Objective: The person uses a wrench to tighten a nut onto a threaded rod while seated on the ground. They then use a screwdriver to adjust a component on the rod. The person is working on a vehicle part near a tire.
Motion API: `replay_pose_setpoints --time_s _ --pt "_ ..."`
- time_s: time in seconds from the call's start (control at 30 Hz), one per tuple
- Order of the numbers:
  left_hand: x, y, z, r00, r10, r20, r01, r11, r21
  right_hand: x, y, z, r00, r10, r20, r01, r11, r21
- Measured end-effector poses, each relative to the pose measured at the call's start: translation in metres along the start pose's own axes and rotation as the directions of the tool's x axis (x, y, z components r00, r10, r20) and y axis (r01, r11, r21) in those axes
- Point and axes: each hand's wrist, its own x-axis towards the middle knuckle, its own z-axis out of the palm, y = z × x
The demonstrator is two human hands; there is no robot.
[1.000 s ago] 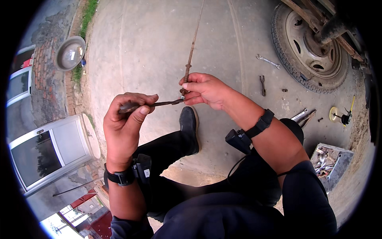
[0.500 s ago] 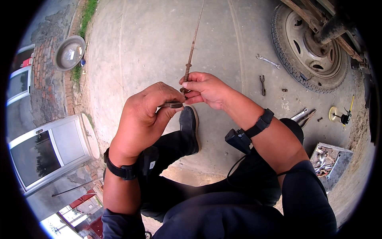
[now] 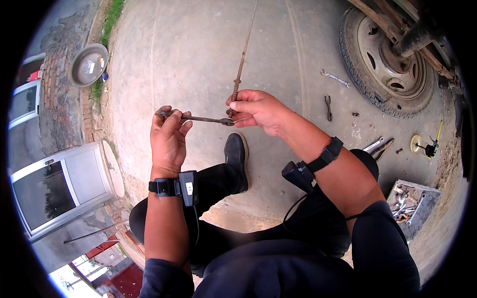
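My left hand [image 3: 167, 139] is closed around one end of a dark, worn wrench [image 3: 203, 118]. The wrench lies roughly level, its far head at the lower end of a long, thin rusty rod [image 3: 242, 62]. My right hand [image 3: 263, 112] pinches that rod near its spring-like, coiled lower part [image 3: 235, 91], with the fingertips close to the wrench head. Whether the head sits fully around a nut there is too small to tell. The rod runs up and away from me past the top of the view.
On the concrete to the right lie a wrench [image 3: 335, 78], a dark forked tool [image 3: 328, 108], and pliers [image 3: 385, 149]. A vehicle wheel [image 3: 350, 59] stands at the far right. A tool tray [image 3: 431, 201] sits near my right elbow. At the far left is a metal basin [image 3: 76, 69].
My left hand has moved left and turned, now gripping the wrench's outer end, so its shaft shows. My right hand keeps its hold on the rod, almost unmoved.
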Motion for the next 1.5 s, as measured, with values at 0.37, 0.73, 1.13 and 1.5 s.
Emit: replay_pose_setpoints --time_s 0.37,0.73,1.13,1.5 --pt "-0.017 -0.115 0.000 0.851 -0.507 -0.138 0.329 0.719 -0.613 0.003 0.006 -0.006 0.999 0.002 0.038 -0.005 0.997 0.083" --pt "-0.029 -0.023 0.028 0.940 0.302 0.159 -0.330 0.681 0.654 0.001 0.004 -0.007 1.000 -0.013 0.023 0.013 1.000 0.020" --pt "-0.045 -0.041 0.072 0.881 0.248 0.404 -0.440 0.114 0.891 0.001 0.004 -0.007 0.999 -0.036 0.028 0.034 0.998 0.058" --pt "-0.041 -0.055 0.068 0.837 0.313 0.449 -0.482 0.036 0.875 0.004 0.007 -0.005 0.999 -0.038 0.004 0.037 0.998 0.056"
